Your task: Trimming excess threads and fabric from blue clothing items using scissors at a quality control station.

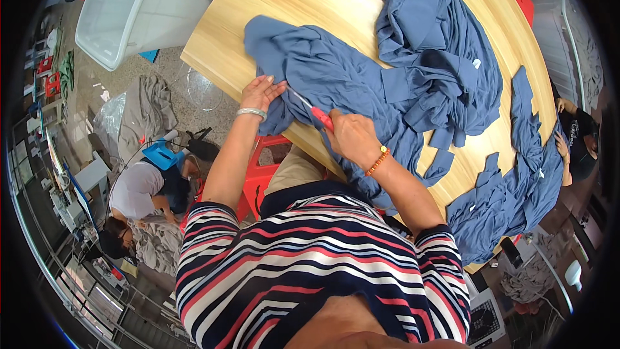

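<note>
A crumpled blue garment (323,58) lies along the near left edge of the table and hangs over it. My left hand (260,95), a bangle at its wrist, pinches at the garment's edge; what exactly lies between the fingertips is hard to see. My right hand (352,137), with an orange bead bracelet, is wrapped around a red-handled tool with a thin metal shaft (321,117). The shaft points toward my left fingertips, over the blue cloth. Its tip is too small to tell its kind.
More blue garments (439,45) are piled on the round-edged wooden table (226,26). Another person's hand (563,148) touches a blue garment at the right. A white bin (123,13) stands left, a red stool (258,165) below the table. A person (139,187) bends over grey cloth.
</note>
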Demonstrator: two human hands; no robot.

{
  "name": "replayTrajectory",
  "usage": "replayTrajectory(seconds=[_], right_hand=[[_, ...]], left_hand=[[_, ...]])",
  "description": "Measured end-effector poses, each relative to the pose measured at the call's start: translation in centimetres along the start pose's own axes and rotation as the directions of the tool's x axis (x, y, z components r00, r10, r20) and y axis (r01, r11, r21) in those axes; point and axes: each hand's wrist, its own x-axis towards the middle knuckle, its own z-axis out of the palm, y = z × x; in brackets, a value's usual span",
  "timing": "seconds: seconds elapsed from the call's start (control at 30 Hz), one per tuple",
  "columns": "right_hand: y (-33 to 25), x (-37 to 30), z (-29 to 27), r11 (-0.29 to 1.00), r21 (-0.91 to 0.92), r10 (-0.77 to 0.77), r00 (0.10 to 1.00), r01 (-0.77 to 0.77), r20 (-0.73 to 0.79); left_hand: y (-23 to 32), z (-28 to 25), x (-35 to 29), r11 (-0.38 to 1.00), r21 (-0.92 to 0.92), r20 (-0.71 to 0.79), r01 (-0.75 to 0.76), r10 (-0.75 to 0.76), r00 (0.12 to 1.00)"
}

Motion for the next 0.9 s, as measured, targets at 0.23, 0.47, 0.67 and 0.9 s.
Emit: replayTrajectory(seconds=[0.23, 0.47, 0.67, 0.9], right_hand=[[-0.1, 0.6, -0.5, 0.999, 0.023, 0.038, 0.999, -0.039, 0.023], [3.6, -1.8, 0.1, 0.980, 0.137, 0.157, 0.982, -0.143, -0.102], [8.9, -5.5, 5.1, 0.900, 0.171, 0.431, 0.879, -0.402, -0.203], [9.1, -5.8, 3.5, 0.847, 0.284, 0.504, 0.849, -0.449, -0.158]], left_hand=[[0.2, 0.6, -0.2, 0.996, 0.085, 0.007, -0.024, 0.023, 1.000], [0.8, 1.5, -6.2, -0.161, 0.741, 0.657, -0.652, 0.377, 0.653], [0.2, 2.5, -4.4, -0.410, 0.681, 0.709, -0.607, 0.163, 0.686], [5.1, 10.1, 6.2, -0.438, 0.580, 0.724, -0.687, -0.111, 0.681]])
